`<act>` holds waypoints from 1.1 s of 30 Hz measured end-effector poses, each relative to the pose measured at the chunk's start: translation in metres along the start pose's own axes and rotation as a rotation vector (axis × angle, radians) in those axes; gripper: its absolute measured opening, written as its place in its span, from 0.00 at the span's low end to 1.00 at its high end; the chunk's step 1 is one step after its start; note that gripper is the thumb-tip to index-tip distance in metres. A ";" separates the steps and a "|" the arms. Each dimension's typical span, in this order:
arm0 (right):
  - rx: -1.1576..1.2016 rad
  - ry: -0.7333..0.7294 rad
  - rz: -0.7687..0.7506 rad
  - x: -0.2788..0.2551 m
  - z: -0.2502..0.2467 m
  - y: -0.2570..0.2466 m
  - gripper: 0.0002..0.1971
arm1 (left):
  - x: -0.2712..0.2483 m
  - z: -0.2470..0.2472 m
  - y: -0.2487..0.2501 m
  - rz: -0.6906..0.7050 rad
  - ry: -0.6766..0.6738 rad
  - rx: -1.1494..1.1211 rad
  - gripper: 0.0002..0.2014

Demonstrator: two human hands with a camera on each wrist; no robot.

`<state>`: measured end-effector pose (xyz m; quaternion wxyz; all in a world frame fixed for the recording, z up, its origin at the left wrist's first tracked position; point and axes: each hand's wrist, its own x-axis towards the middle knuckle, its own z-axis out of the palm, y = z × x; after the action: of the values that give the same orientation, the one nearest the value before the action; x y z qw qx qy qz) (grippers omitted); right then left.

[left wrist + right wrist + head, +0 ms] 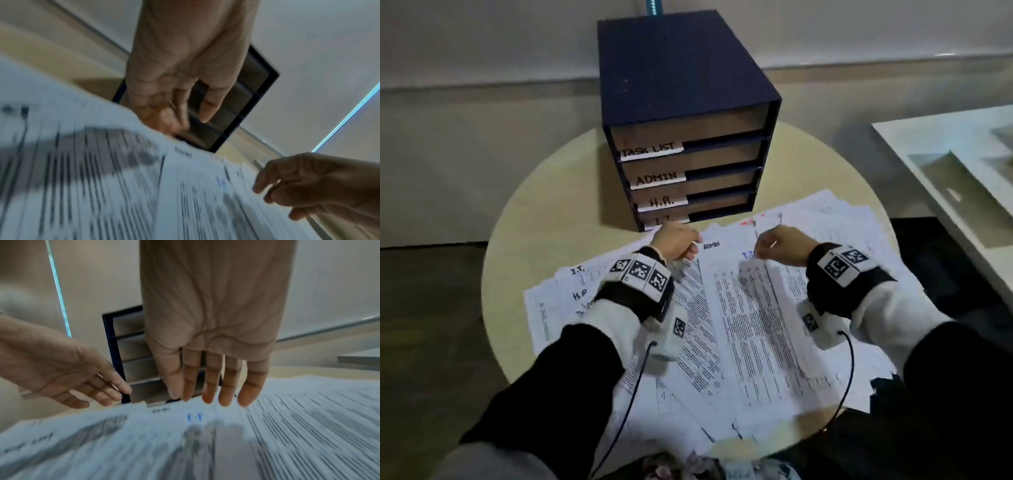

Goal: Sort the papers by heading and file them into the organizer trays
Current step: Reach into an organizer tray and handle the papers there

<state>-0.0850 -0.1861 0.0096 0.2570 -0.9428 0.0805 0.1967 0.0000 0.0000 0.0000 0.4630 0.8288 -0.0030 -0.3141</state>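
Note:
A dark blue organizer (681, 85) stands at the back of the round table (534, 212). Its four trays are labelled TASK LIST (650, 150), ADMIN (656, 179), H.R. (661, 202) and I.T. Printed papers (739, 325) lie fanned out in front of it. My left hand (678, 241) hovers over the top of a sheet headed ADMIN (711, 245), fingers loosely curled and holding nothing (185, 105). My right hand (780, 246) hangs with straight fingers (209, 386) just above a sheet headed I.T. in blue (194, 417). Whether its tips touch the paper is unclear.
More sheets headed I.T. (577, 270) and H.R. (578, 294) lie at the left of the pile. A white shelf unit (945, 164) stands to the right of the table. Bare tabletop shows left of the organizer. A wall runs behind.

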 end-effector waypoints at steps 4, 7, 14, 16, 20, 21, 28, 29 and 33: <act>-0.053 -0.007 0.143 0.008 0.032 0.031 0.12 | 0.023 0.034 -0.021 -0.221 0.013 0.352 0.26; -0.052 0.029 0.188 0.020 0.041 0.049 0.20 | 0.028 0.055 -0.031 -0.242 0.030 0.393 0.35; -0.346 -0.042 0.178 0.058 0.016 0.056 0.61 | 0.034 0.056 -0.046 -0.064 0.028 0.295 0.23; -0.430 -0.043 0.150 0.066 0.018 0.060 0.61 | 0.041 0.052 -0.054 -0.040 0.053 0.239 0.06; -0.532 0.086 0.140 0.067 0.019 0.065 0.57 | 0.045 0.051 -0.060 0.030 0.063 0.191 0.13; -0.508 0.105 0.157 0.066 0.020 0.066 0.52 | 0.045 0.051 -0.060 0.040 0.057 0.191 0.09; -0.375 0.202 -0.075 0.046 0.030 0.045 0.16 | 0.038 0.041 -0.050 0.268 0.148 0.152 0.16; -0.364 0.240 -0.123 0.041 0.033 0.038 0.17 | 0.034 0.039 -0.047 0.338 0.144 0.146 0.15; -0.266 0.346 -0.209 0.031 0.038 0.001 0.25 | 0.002 0.030 -0.034 0.522 0.098 -0.002 0.16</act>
<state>-0.0695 -0.1694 -0.0339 0.1317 -0.9912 -0.0013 0.0135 -0.0237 -0.0043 -0.0386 0.5290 0.8137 -0.1938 -0.1434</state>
